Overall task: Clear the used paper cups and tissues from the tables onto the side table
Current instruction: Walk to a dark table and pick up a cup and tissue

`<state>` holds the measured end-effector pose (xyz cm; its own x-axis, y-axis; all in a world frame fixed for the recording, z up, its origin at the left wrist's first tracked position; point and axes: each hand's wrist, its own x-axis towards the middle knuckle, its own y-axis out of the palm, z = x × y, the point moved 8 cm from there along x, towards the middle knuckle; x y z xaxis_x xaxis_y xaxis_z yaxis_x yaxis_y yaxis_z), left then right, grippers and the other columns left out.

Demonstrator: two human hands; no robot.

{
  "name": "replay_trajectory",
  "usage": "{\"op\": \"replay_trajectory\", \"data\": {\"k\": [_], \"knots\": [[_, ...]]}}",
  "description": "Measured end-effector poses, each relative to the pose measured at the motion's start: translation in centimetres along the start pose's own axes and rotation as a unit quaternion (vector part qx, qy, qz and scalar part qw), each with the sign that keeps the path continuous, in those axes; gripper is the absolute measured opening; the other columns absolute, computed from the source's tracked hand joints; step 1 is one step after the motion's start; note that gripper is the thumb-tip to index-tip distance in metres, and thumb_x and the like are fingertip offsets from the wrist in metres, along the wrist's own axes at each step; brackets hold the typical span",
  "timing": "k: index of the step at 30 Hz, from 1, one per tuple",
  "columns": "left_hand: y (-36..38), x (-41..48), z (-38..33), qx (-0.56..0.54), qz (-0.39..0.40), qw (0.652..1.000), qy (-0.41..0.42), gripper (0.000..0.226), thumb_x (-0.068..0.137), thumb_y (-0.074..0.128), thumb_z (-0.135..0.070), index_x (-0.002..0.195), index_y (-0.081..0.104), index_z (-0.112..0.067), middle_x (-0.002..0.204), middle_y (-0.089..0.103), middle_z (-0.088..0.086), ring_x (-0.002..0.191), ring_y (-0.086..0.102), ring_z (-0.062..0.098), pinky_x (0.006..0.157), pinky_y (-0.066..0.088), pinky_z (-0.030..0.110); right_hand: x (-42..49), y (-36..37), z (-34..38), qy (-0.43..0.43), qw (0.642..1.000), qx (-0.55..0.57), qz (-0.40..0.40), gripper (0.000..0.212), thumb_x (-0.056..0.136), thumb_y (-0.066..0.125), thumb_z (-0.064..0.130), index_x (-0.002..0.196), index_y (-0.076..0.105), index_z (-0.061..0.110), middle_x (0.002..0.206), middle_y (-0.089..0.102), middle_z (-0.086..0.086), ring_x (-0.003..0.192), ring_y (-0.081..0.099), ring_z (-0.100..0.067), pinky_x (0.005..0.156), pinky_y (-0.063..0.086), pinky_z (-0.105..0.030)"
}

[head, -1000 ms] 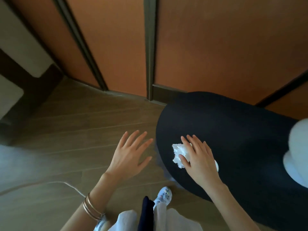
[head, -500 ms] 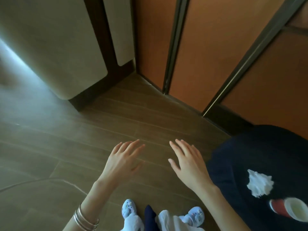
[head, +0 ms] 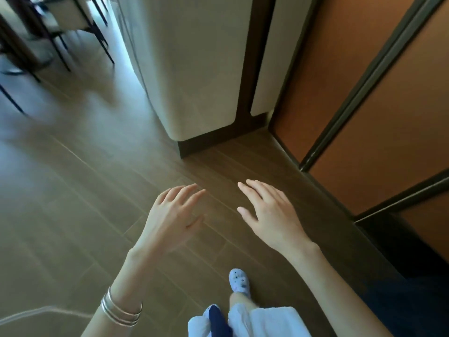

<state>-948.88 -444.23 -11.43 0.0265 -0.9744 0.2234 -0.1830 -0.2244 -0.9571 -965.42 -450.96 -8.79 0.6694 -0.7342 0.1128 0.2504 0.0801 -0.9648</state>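
Head view: paper cups and tissues fall outside the frame, so I cannot tell where they lie. My left hand and right hand hover palm-down, side by side but apart, fingers extended and loosely spread, holding nothing. Thin metal bangles circle my left wrist. A dark tabletop shows only as a corner at the lower right, beneath my right forearm. Below the hands runs a brown wood-plank floor, with my pale blue shoe on it. Ahead stands a cream rounded panel on a dark plinth. To the right are orange wall panels in dark frames. Blurred chairs occupy the upper left.
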Motion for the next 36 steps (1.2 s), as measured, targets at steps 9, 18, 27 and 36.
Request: {"op": "replay_trajectory", "data": {"k": [9, 18, 27, 36], "knots": [[-0.5, -0.6, 10.5, 0.025, 0.016, 0.990, -0.140, 0.048, 0.082, 0.064, -0.040, 0.126, 0.057, -0.021, 0.129, 0.058, 0.004, 0.116, 0.055, 0.026, 0.098, 0.043, 0.044, 10.6, 6.2, 5.3, -0.104, 0.993, -0.022, 0.050, 0.054, 0.089, 0.049, 0.042, 0.139, 0.035, 0.026, 0.142, 0.042, -0.002, 0.134, 0.034, -0.018, 0.106, 0.028, -0.036], [-3.6, 7.8, 22.3, 0.056, -0.006, 0.974, -0.222, 0.048, 0.082, 0.065, -0.040, 0.126, 0.057, -0.021, 0.128, 0.059, 0.003, 0.114, 0.056, 0.026, 0.099, 0.042, 0.041, 27.3, 7.1, 8.7, -0.202, 0.977, 0.002, 0.060, 0.051, 0.091, 0.048, 0.041, 0.139, 0.036, 0.025, 0.142, 0.043, 0.000, 0.134, 0.033, -0.016, 0.108, 0.028, -0.035], [-6.5, 11.7, 31.9, 0.059, -0.060, 0.954, -0.286, 0.050, 0.087, 0.037, -0.047, 0.124, 0.059, -0.020, 0.128, 0.059, 0.001, 0.115, 0.056, 0.023, 0.100, 0.043, 0.041, 40.8, 6.6, 14.6, -0.260, 0.965, 0.032, 0.000, 0.049, 0.084, 0.063, 0.029, 0.129, 0.050, 0.015, 0.127, 0.057, -0.008, 0.119, 0.052, -0.024, 0.096, 0.043, -0.040], [-6.7, 11.3, 45.4, 0.054, -0.048, 0.945, -0.318, 0.047, 0.085, 0.048, -0.044, 0.124, 0.059, -0.020, 0.127, 0.060, 0.002, 0.116, 0.056, 0.024, 0.099, 0.044, 0.041, 49.9, 13.9, 23.9, -0.281, 0.958, 0.045, 0.043, 0.050, 0.084, 0.063, 0.028, 0.130, 0.049, 0.016, 0.129, 0.055, -0.008, 0.120, 0.051, -0.024, 0.098, 0.042, -0.041]]}}
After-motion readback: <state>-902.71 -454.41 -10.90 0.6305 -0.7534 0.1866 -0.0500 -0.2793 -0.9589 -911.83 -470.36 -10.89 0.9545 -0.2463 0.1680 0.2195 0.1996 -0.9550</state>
